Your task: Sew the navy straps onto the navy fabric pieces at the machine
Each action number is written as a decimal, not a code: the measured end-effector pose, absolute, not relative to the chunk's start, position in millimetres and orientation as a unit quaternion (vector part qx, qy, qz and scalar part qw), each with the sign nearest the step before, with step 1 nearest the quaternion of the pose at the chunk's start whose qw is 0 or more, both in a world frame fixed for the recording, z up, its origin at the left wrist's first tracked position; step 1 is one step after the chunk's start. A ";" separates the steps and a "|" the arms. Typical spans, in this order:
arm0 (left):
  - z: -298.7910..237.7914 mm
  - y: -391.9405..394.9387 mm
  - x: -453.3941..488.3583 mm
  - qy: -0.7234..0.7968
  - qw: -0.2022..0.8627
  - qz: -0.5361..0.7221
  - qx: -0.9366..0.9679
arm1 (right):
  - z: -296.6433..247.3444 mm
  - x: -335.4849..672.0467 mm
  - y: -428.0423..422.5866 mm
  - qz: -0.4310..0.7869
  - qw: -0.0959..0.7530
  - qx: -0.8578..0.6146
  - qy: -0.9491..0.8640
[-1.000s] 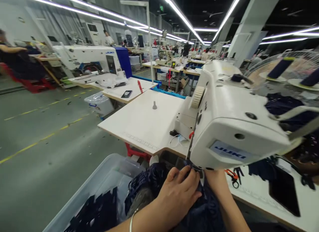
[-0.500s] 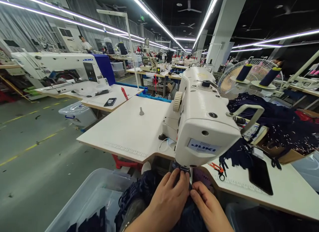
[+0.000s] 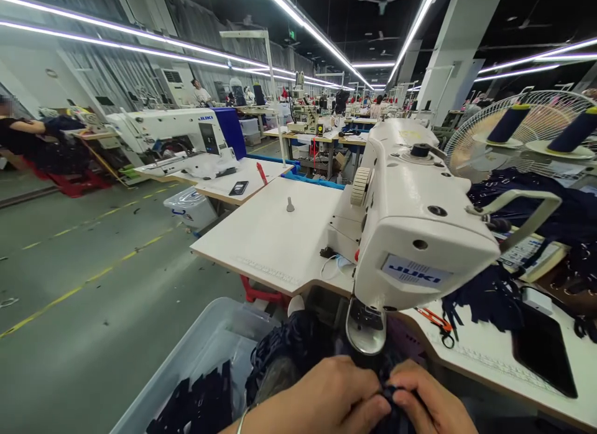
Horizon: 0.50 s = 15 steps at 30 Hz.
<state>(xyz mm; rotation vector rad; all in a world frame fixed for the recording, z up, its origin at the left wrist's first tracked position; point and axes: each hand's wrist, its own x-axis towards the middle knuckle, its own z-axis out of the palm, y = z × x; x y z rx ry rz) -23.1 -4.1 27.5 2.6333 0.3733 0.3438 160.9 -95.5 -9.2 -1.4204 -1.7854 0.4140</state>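
Note:
A white Juki sewing machine stands on a white table straight ahead. Dark navy lace fabric bunches below the machine's head, at the bottom of the view. My left hand and my right hand meet just under the machine's round end, fingers pinched together on the navy fabric between them. Both hands sit close to my body, a little below the needle area.
A clear plastic bin with navy pieces stands at my lower left. Orange-handled snips, a black phone and more navy fabric lie on the right. Thread cones and a fan stand behind. Other machines and people fill the hall.
Both hands have drawn back from under the presser area toward me and closed together on the fabric. The view has shifted, so the machine's round end now shows.

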 end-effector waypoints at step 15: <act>-2.7 -1.8 -24.3 0.176 -0.048 0.228 0.956 | -22.0 164.8 -53.6 -0.044 0.314 -0.695 -0.645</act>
